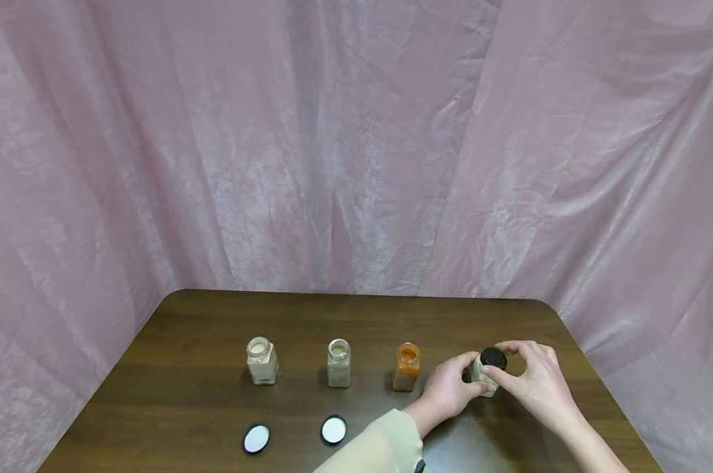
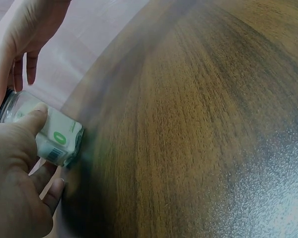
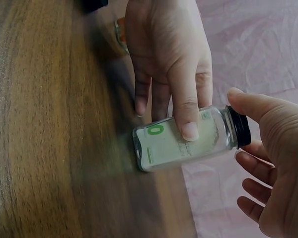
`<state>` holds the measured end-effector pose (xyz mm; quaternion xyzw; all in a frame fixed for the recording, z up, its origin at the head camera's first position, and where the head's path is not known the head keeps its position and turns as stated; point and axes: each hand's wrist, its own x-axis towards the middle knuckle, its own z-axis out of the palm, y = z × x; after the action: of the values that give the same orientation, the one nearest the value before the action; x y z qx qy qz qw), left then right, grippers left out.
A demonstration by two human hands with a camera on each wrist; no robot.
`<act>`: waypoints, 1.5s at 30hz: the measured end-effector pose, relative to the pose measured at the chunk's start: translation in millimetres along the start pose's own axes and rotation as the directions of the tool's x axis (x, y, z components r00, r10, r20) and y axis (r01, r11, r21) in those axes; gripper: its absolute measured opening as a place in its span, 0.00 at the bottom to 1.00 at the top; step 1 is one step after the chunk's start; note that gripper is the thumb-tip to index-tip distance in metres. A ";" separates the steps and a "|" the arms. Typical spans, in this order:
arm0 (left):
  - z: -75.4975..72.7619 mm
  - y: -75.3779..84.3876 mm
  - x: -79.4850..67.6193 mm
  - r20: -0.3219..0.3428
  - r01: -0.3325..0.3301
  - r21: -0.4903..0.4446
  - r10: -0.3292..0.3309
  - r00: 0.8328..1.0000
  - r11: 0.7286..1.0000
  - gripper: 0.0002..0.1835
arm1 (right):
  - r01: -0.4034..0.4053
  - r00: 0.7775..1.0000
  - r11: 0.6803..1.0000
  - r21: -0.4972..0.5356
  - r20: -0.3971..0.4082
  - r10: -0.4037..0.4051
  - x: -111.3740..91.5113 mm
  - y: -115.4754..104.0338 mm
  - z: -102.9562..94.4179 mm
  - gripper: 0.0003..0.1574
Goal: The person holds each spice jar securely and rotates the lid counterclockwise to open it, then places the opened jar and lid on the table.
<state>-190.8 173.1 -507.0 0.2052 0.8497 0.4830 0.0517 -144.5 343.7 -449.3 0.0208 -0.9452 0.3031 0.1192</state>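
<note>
At the right side of the table, my left hand (image 1: 449, 387) grips a small glass spice jar (image 3: 164, 144) round its body, thumb on the pale label with green print. A black lid (image 1: 494, 359) sits on the jar's mouth. My right hand (image 1: 539, 381) pinches this lid between thumb and index finger, its other fingers loosely bent beside it in the right wrist view. Just left of the left hand stands an uncovered jar of orange powder (image 1: 406, 369).
Two more uncovered jars stand in the same row, one with greyish-green contents (image 1: 339, 366) and one with cream powder (image 1: 263, 364). In front of them lie two black-rimmed lids, a left one (image 1: 256, 438) and a right one (image 1: 334, 430), white insides up. A pink curtain (image 1: 356, 144) hangs behind the wooden table (image 1: 173, 394).
</note>
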 end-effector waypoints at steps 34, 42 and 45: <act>0.9 -2.0 0.6 0.009 -0.001 -0.004 0.001 1.000 1.000 0.23 | 0.049 0.999 0.999 0.025 -0.026 -0.048 -0.4 -1.3 3.4 0.31; 0.9 -2.1 0.9 0.008 -0.010 -0.001 0.010 1.000 1.000 0.23 | 0.078 0.996 0.997 0.004 -0.037 -0.078 -1.1 0.0 5.6 0.29; 0.9 -1.9 1.1 0.014 -0.001 -0.007 0.001 1.000 1.000 0.23 | 0.079 0.997 0.997 0.008 -0.023 -0.079 -0.9 -0.5 5.1 0.29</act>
<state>-192.1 173.4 -509.0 0.2087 0.8475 0.4847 0.0579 -144.7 340.3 -453.3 0.0554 -0.9409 0.3025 0.1415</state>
